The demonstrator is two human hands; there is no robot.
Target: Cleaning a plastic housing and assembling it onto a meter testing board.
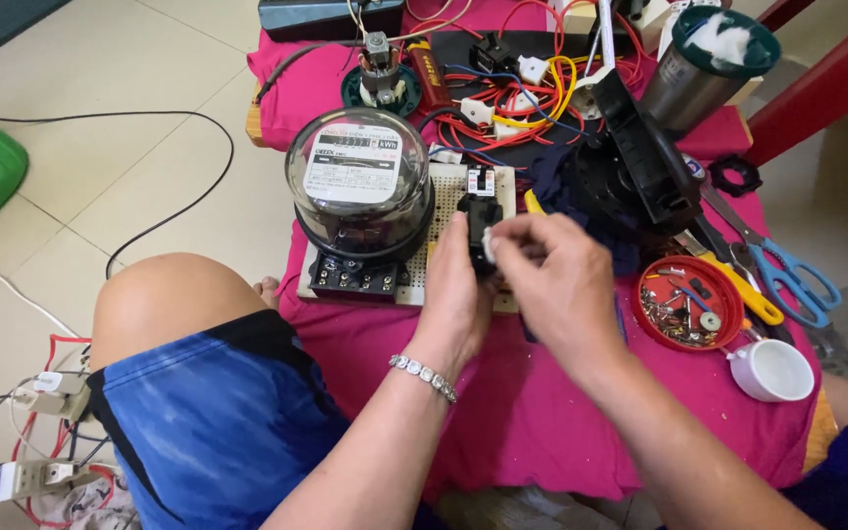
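Observation:
A round glass-domed electric meter (pixel 360 191) stands on a white perforated board (pixel 444 186) laid over a pink cloth. Beside it on the board is a small black circuit breaker (pixel 480 201). My left hand (pixel 458 294), with a bracelet on the wrist, grips the breaker from the near side. My right hand (pixel 561 280) meets it from the right, fingertips pinched on a small pale part at the breaker's face. What the fingers pinch is mostly hidden.
A red lid (pixel 691 302) with screws, a white cup (pixel 775 370), blue-handled scissors (pixel 787 275) and a yellow-handled tool (pixel 743 291) lie at the right. Red, yellow and blue wires (pixel 517 98), a black housing (pixel 640 167) and a steel canister (pixel 704 64) sit behind. My knee (pixel 174 304) is at the left.

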